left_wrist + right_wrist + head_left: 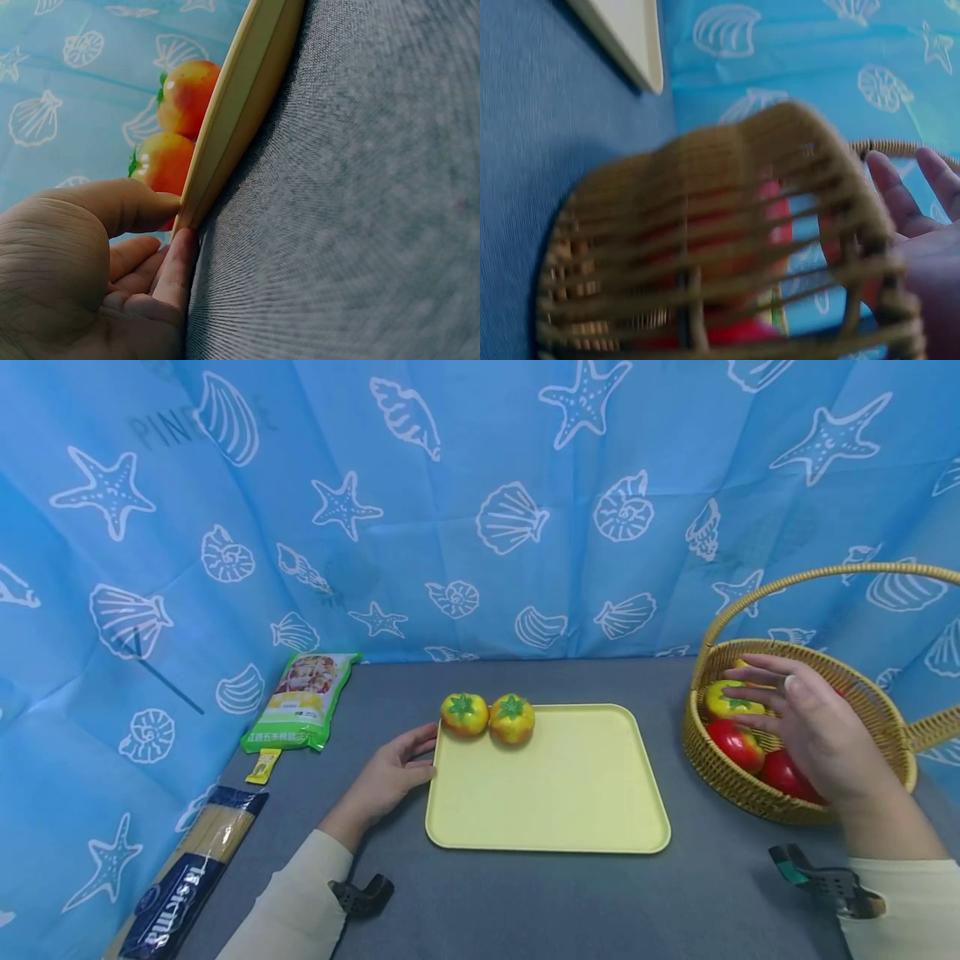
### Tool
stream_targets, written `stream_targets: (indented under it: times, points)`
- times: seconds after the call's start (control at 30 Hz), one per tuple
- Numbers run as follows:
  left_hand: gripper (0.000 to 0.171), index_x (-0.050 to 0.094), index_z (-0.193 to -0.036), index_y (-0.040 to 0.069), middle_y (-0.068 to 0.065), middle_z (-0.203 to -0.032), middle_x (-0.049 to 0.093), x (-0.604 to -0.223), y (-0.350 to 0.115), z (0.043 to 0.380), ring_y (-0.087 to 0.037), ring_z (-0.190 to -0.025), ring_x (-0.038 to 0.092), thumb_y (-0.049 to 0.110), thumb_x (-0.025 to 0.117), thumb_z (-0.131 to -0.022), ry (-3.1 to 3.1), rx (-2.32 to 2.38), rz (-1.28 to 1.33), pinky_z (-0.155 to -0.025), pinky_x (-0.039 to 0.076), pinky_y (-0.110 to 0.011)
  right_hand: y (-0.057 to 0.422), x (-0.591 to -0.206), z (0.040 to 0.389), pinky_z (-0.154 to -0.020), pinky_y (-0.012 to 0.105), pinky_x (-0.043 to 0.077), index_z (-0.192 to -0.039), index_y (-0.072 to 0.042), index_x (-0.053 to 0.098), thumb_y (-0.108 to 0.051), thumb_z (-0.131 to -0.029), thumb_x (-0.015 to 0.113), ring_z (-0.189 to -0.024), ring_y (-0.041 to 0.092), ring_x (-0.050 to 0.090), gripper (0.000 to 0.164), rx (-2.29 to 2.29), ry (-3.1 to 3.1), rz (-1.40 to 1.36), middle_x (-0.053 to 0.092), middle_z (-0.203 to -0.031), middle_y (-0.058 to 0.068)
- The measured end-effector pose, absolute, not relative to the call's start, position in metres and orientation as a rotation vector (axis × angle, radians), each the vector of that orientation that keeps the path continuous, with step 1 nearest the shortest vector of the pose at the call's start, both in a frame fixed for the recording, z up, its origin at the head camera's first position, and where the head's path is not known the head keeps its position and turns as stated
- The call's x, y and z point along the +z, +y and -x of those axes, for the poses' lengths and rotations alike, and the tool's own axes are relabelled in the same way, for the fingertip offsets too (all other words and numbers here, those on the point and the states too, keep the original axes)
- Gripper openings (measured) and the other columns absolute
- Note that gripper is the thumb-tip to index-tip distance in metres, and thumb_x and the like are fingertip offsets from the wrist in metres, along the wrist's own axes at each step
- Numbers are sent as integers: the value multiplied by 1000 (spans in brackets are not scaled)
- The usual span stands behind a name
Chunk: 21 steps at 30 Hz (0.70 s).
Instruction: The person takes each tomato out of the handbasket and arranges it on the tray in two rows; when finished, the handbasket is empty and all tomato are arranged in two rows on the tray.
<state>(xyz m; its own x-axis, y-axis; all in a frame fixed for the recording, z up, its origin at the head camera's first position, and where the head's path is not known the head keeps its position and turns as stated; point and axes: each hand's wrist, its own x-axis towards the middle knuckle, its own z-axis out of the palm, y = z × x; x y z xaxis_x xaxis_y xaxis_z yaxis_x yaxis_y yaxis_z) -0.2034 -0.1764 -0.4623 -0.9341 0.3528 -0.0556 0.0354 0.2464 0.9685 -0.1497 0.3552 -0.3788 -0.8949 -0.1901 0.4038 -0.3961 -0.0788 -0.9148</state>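
Note:
My left hand (388, 772) rests at the left edge of a pale yellow tray (555, 802). Its thumb (139, 206) and fingertips touch the rim, the fingers loosely extended. Two yellow-orange toy persimmons (512, 720) with green leafy tops sit side by side in the tray's far left corner. Over on the right, my right hand (821, 718) is above a wicker basket (716, 772), fingers spread and nothing between them. Inside the basket are another yellow persimmon (723, 702) and red apple-like fruits (735, 745), partly hidden by the hand.
The basket's tall handle (813, 575) arches over it. At the left lie a green food packet (300, 702), a small yellow sachet (263, 767) and a pack of spaghetti (191, 877). A blue shell-patterned cloth (510, 585) hangs behind the grey table.

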Motion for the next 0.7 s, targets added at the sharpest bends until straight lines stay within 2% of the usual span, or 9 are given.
stream_targets:
  times: [0.37, 0.7]
  points:
    - [73, 39, -166, -2, -21, -164, 47, -460, -176, 202, -36, -144, 53, 1, 70, -101, 2268, 1737, -364, -114, 49, -45, 375, -388, 149, -96, 21, 56, -162, -10, 47, -13, -115, 44, -134, 23, 53, 46, 2062, -2064, -400, 51, -154, 10]
    - [73, 39, -166, -1, -20, -164, 47, -461, -176, 203, -36, -144, 54, 1, 70, -101, 2277, 1732, -354, -114, 50, -45, 387, -396, 152, -92, 17, 55, -152, -21, 56, -10, -115, 43, -126, 10, 61, 40, 1954, -2251, -408, 59, -147, -3]
